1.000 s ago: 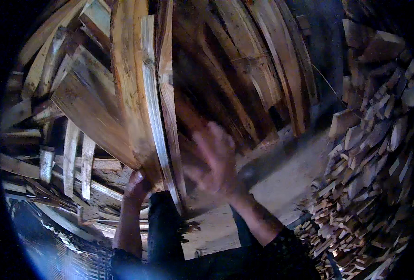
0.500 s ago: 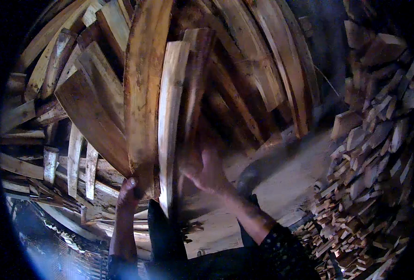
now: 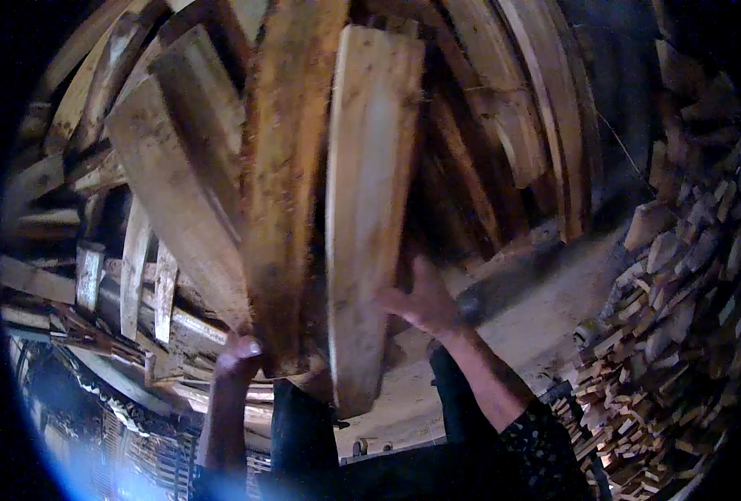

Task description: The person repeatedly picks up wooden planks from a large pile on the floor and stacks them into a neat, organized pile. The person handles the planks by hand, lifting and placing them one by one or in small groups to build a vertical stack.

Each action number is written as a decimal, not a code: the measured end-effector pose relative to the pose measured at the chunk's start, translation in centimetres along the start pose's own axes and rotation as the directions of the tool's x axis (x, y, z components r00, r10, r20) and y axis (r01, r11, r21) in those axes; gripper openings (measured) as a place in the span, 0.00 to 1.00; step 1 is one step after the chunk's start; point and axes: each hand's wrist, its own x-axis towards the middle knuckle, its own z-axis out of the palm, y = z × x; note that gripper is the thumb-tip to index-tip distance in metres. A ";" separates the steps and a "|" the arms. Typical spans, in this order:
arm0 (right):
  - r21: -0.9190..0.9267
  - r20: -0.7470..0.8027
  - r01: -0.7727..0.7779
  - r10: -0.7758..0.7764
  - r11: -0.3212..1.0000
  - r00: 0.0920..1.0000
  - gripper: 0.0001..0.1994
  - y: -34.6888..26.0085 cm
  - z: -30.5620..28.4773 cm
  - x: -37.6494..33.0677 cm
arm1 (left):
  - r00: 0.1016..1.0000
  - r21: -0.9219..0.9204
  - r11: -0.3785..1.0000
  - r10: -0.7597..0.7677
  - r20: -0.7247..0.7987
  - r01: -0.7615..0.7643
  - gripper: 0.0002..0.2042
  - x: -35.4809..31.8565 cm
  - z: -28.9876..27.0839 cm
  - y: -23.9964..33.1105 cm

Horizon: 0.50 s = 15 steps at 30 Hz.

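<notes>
My left hand (image 3: 238, 352) is closed round the lower end of a wide brown plank (image 3: 182, 184) that leans to the left, its thumb on the near side. Beside it a tall, rough-edged brown plank (image 3: 291, 175) stands nearly upright, its foot close to the same hand. To the right of that is a paler plank (image 3: 370, 200), broad face toward me, its lower end between my knees. My right hand (image 3: 429, 302) is at this pale plank's right edge. Its fingertips touch the face, and the thumb points up, apart from the fingers.
More long planks (image 3: 546, 100) lean behind, with shorter wood pieces (image 3: 91, 275) at the left. A large heap of split wood (image 3: 679, 334) rises on the right. Pale floor (image 3: 512, 309) lies between the heap and the planks.
The pale plank has turned from its narrow edge to its broad face and moved right. My right hand has shifted right and slightly up; my left hand keeps its grip. The view has shifted a little.
</notes>
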 end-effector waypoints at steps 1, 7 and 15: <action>0.004 0.019 -0.041 0.041 0.999 0.999 0.38 0.3 -0.5 0.3 | 0.999 0.013 1.000 0.012 -0.043 -0.012 0.41 0.1 1.8 -0.3; -0.049 0.084 -0.115 0.119 0.992 0.989 0.34 -1.2 -0.8 0.7 | 0.950 0.118 0.971 -0.173 -0.258 0.209 0.23 0.2 3.9 -2.0; -0.129 -0.132 -0.169 0.152 0.977 0.980 0.26 -8.5 0.7 -8.9 | 0.988 0.097 0.994 -0.042 -0.152 0.057 0.31 -9.6 11.0 -0.8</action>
